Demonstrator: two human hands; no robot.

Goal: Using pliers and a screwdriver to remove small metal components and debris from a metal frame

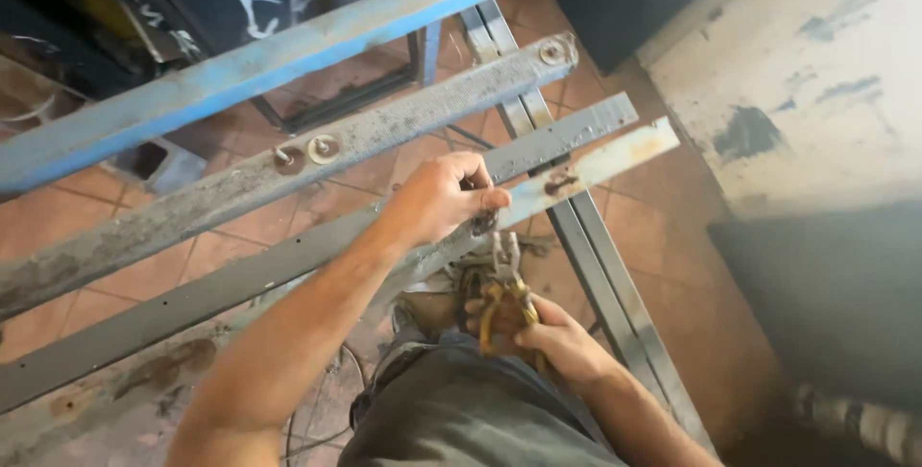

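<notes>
Terracotta tile floor below. Left hand grips flat steel bar; right hand, just under it, closed around locking pliers. Best keep bar pinned steady, jaws square.

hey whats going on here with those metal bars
A person stands over several long grey metal bars laid side by side across a blue-painted steel frame, above an orange tiled floor. Their left hand grips the edge of the pale, rust-spotted flat bar. Their right hand holds a yellow-handled clamping plier just below it, its metal head up against that bar.
</notes>
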